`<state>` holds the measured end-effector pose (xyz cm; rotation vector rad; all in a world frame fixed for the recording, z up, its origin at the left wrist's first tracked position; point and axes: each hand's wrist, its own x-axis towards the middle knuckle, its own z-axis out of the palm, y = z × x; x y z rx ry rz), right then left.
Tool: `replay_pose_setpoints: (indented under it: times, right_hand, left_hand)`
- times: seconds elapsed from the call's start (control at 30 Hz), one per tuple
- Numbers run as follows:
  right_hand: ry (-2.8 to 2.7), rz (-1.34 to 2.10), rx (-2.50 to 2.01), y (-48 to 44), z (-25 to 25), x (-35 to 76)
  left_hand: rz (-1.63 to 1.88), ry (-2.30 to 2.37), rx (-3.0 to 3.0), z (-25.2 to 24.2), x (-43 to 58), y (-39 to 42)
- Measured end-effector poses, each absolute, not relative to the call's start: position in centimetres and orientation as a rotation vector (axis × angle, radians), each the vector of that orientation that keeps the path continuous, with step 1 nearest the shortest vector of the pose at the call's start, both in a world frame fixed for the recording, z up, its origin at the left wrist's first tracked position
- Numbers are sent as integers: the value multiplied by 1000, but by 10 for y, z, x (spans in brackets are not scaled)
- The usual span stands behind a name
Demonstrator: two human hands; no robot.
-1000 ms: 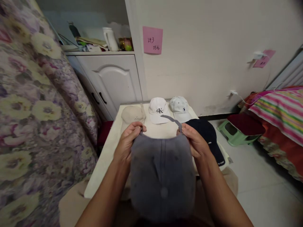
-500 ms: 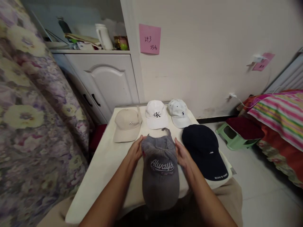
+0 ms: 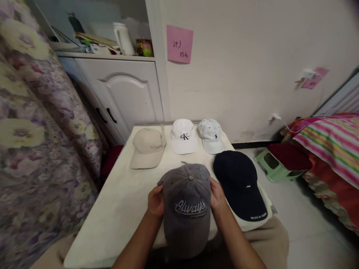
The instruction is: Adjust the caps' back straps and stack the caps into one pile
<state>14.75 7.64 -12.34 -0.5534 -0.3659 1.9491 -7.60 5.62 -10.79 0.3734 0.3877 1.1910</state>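
Note:
A grey baseball cap (image 3: 187,201) with "Always" lettering is held between my two hands at the table's near edge, brim toward me. My left hand (image 3: 156,200) grips its left side, and my right hand (image 3: 217,194) closes on its right side; the fingers are partly hidden behind the cap. To the right lies a dark navy cap (image 3: 237,179), close to my right hand. Farther back are a beige cap (image 3: 147,147), a white cap (image 3: 183,136) with CK letters and a pale cap (image 3: 211,134) with a small dark emblem.
The caps rest on a cream-covered table (image 3: 112,209). A floral curtain (image 3: 42,149) hangs at left, by a white cabinet (image 3: 123,87). A green stool (image 3: 280,164) and a bed with a striped cover (image 3: 333,149) stand at right. Behind is a wall (image 3: 238,74).
The grey cap's crown has tipped up and its rounded top now faces the camera; the rear strap is mostly hidden. Both hands have come slightly nearer to me, still holding it.

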Motion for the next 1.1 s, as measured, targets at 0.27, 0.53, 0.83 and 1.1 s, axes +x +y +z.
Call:
replay_pose_setpoints:
  times: [0.27,0.53,0.83,1.1]
  right_hand:
    - [-352,1984,-566,68,-126,147]
    - [-309,1958,-630,75,-130,154]
    - [-252,2016,-635,66,-118,150]
    - [-408,1964,-604,28,-122,154]
  left_hand:
    - [1242,487,288,-108,-76,67]
    - [1154,605,175,-104,-59,63]
    - [1245,647,174,-102,-58,56]
    - [1368,723,113,-94,-58,55]
